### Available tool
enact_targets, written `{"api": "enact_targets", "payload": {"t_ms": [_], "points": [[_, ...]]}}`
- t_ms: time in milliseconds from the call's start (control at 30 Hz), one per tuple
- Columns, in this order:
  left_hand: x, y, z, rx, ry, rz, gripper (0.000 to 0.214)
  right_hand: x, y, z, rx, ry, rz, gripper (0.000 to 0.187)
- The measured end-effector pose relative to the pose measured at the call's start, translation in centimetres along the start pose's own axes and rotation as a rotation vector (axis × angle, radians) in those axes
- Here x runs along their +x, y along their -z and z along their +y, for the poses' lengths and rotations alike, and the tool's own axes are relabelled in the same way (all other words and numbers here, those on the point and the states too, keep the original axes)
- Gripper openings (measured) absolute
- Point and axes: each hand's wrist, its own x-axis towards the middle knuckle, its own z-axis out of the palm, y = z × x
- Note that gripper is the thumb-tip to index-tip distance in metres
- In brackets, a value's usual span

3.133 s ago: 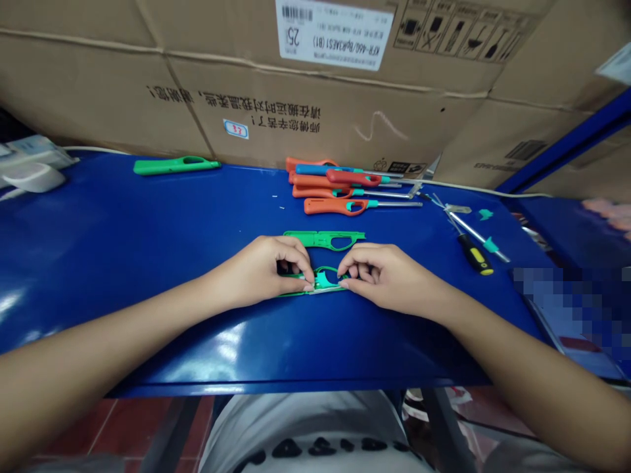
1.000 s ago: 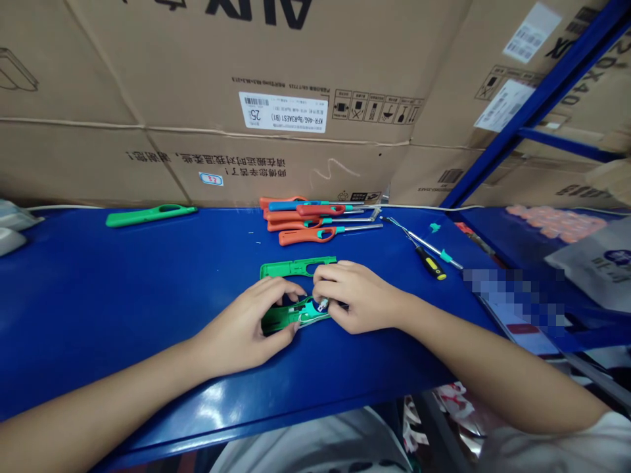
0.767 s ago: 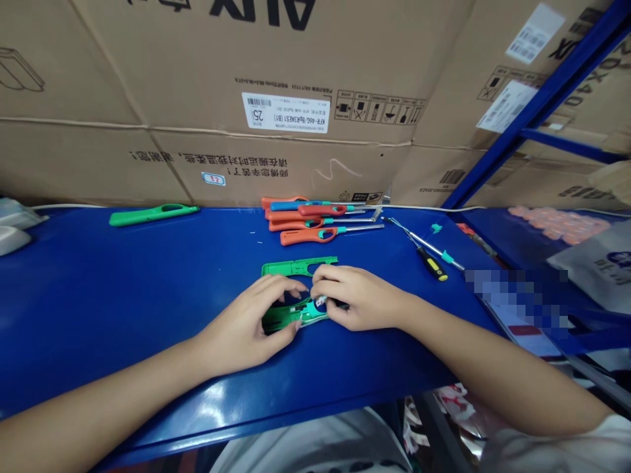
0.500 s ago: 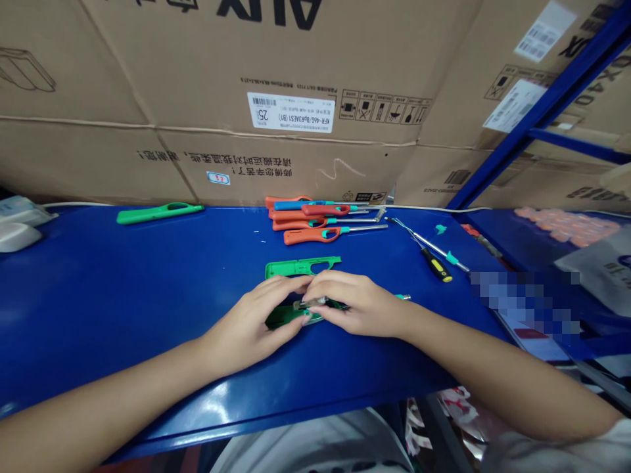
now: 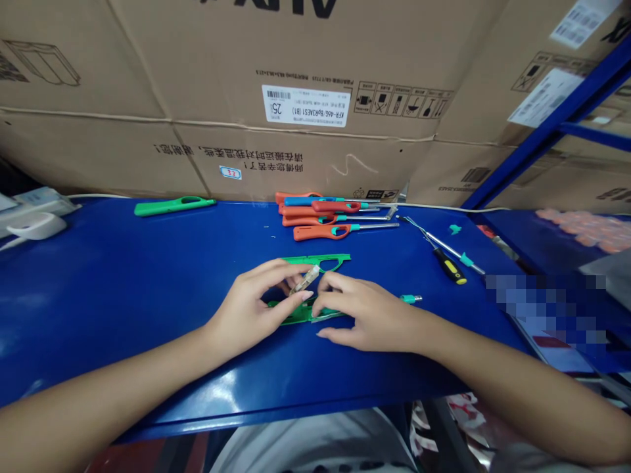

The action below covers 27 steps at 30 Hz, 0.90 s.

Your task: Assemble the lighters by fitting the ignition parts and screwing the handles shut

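Pale and clear, a small part [image 5: 305, 279] is pinched at the left hand's [image 5: 254, 305] curled fingertips. The right hand [image 5: 367, 315] lies flattened, fingers pressing the green lighter shell [image 5: 296, 316] onto the blue tabletop [image 5: 123, 282], with a second green shell [image 5: 320, 261] just beyond.

Setting: we read this as a small assembly workshop with storage at its back. Large cardboard cartons [image 5: 296, 59] with printed handling marks and a barcode label [image 5: 305, 105] are stacked behind a blue surface [image 5: 123, 282]. Blue rack framing [image 5: 542, 125] stands at the right. On the surface we note a batch of orange stick lighters [image 5: 320, 213], a screwdriver [image 5: 446, 253], a loose green casing half [image 5: 315, 261] and an opened green lighter body [image 5: 290, 318].
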Motion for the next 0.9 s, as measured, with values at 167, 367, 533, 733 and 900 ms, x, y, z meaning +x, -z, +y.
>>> {"api": "enact_targets", "payload": {"t_ms": [167, 367, 533, 733, 900], "points": [[-0.1, -0.5, 0.7, -0.182, 0.239, -0.011, 0.018, 0.1, -0.3, 0.1, 0.049, -0.036, 0.063, 0.006], [-0.3, -0.7, 1.6, -0.495, 0.563, -0.059, 0.037, 0.5, 0.0, 0.6, 0.513, -0.396, 0.086, 0.011], [0.0, -0.3, 1.7, -0.509, 0.619, -0.101, 0.038, 0.9, 0.0, 1.1, 0.898, -0.495, -0.012, 0.028], [-0.1, 0.4, 1.5, -0.44, 0.569, -0.167, 0.037, 1.1, 0.2, 1.5, 0.922, -0.444, 0.023, 0.039], [-0.2, 0.6, 1.9, -0.215, 0.402, -0.327, 0.037, 0.9, 0.3, 1.5, 0.865, -0.449, -0.004, 0.029]]}}
